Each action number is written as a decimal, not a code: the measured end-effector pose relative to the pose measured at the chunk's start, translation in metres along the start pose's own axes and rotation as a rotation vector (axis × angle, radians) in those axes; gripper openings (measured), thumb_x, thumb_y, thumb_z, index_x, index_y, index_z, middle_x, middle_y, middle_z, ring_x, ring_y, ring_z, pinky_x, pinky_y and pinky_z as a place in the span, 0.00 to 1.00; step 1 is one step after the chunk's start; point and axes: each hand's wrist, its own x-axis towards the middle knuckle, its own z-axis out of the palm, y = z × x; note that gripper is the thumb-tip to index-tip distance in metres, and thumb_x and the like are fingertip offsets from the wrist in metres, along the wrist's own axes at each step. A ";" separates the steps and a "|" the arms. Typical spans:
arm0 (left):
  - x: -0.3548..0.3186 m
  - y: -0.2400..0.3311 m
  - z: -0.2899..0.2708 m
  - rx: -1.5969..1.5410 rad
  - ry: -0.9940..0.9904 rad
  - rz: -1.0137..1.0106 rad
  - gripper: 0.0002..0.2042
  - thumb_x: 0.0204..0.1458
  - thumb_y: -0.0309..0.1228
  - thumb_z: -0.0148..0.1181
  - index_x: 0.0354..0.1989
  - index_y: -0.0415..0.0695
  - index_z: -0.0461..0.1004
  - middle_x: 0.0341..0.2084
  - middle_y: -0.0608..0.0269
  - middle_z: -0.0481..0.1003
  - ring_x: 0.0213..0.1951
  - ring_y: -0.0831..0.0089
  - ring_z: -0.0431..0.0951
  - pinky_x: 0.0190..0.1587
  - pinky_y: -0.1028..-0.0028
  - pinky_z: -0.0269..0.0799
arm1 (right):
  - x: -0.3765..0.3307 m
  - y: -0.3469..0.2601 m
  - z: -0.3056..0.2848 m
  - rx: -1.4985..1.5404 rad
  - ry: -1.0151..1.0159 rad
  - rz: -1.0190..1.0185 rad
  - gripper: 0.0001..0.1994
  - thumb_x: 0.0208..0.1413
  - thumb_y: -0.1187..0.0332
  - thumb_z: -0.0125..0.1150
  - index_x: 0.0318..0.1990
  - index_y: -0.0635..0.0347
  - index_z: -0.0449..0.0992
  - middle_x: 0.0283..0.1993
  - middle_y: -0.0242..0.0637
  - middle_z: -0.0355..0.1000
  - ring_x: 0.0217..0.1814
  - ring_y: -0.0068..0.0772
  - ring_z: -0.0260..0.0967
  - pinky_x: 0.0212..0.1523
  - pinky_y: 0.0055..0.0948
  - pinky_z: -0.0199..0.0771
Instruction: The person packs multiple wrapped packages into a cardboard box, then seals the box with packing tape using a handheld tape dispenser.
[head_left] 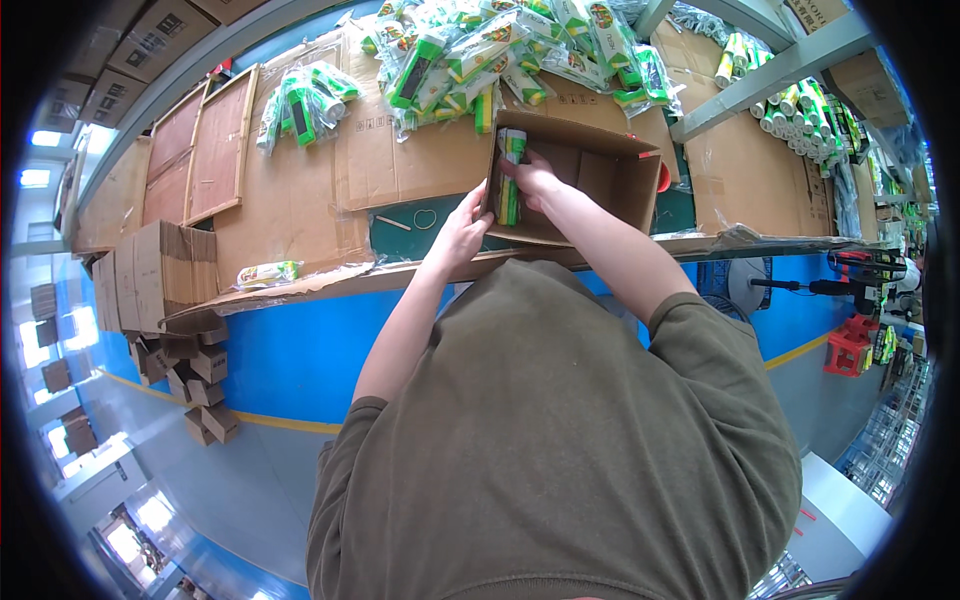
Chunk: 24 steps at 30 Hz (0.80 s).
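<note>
An open cardboard box (610, 185) sits on the bench in front of me. Along its left inner wall stand green-and-white packs (510, 200) in clear wrap. My right hand (535, 178) reaches inside with its fingers closed round the upper part of these packs. Outside the box, my left hand (466, 228) rests against its left wall, the fingers lying along the cardboard. Part of the right fingers is hidden by the packs. Beyond the box lies a large heap of similar green-and-white packs (490, 55).
A smaller group of packs (305, 100) lies to the left, and a single pack (268, 273) near the front edge. Folded cartons (150, 275) stand at the far left. A grey metal beam (770, 80) slants over the right side, near rolled green-and-white tubes (800, 120).
</note>
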 end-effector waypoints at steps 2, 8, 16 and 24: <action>0.002 -0.003 0.003 -0.020 0.004 -0.042 0.28 0.59 0.24 0.47 0.70 0.44 0.53 0.61 0.52 0.66 0.61 0.62 0.69 0.63 0.69 0.61 | 0.004 -0.003 -0.002 -0.126 0.017 0.022 0.25 0.54 0.68 0.68 0.59 0.58 0.69 0.51 0.45 0.75 0.50 0.41 0.73 0.49 0.41 0.73; -0.004 0.004 0.018 -0.239 0.082 -0.062 0.30 0.64 0.34 0.49 0.70 0.38 0.46 0.66 0.47 0.57 0.64 0.63 0.63 0.64 0.68 0.58 | -0.011 -0.028 -0.009 -0.577 -0.163 0.112 0.24 0.58 0.59 0.64 0.59 0.56 0.69 0.55 0.44 0.72 0.55 0.40 0.71 0.52 0.45 0.71; -0.016 0.010 0.035 -0.186 -0.055 -0.185 0.46 0.56 0.43 0.60 0.73 0.43 0.32 0.70 0.43 0.46 0.66 0.48 0.59 0.65 0.60 0.59 | -0.023 -0.011 -0.041 -0.748 -0.574 0.286 0.26 0.64 0.48 0.48 0.62 0.55 0.65 0.56 0.38 0.71 0.54 0.38 0.72 0.50 0.44 0.77; -0.002 -0.006 0.043 -0.233 -0.013 -0.184 0.43 0.54 0.42 0.61 0.72 0.46 0.39 0.70 0.43 0.47 0.68 0.48 0.56 0.66 0.58 0.57 | -0.026 -0.018 -0.044 -0.726 -0.514 0.208 0.31 0.66 0.42 0.40 0.64 0.58 0.63 0.55 0.44 0.71 0.52 0.40 0.73 0.48 0.44 0.77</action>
